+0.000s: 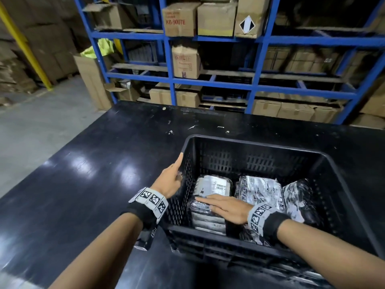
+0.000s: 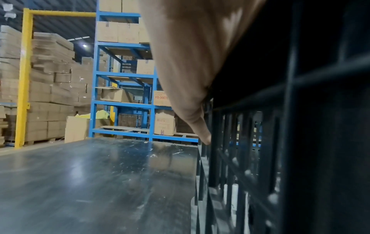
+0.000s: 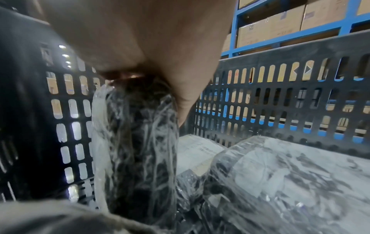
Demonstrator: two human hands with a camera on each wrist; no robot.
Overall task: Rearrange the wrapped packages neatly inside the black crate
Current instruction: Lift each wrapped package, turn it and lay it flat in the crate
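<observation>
From the head view, the black crate (image 1: 258,142) sits on a dark table (image 1: 93,163) in front of blue shelving (image 1: 170,59) stacked with cardboard boxes. Several wrapped packages lie inside it: a labelled package (image 1: 214,185) at the far left, a near-left package (image 1: 205,213) in front of it, a middle package (image 1: 260,190) and a right package (image 1: 298,195) leaning by the right wall. The right hand (image 1: 227,206) lies flat on the near-left package with fingers straight, pressing rather than gripping. The left hand (image 1: 170,178) rests against the outside of the crate's left wall, forefinger stretched up to the rim; its other fingers look to be tucked through the slots, though that is hard to tell.

From the left wrist view, the left hand (image 2: 192,79) runs along the slotted crate wall (image 2: 260,142), with the table (image 2: 100,182) stretching away beside it.

From the right wrist view, the palm of the right hand (image 3: 160,47) bears down on the near-left package (image 3: 138,134), which stands on edge close to the crate's left wall (image 3: 66,110); the middle package (image 3: 280,174) lies just beside it.

The step in hand seems to be settling this left package into line while the other hand steadies the crate. The next move probably calls for squaring it against its neighbours, then straightening the tilted right package
</observation>
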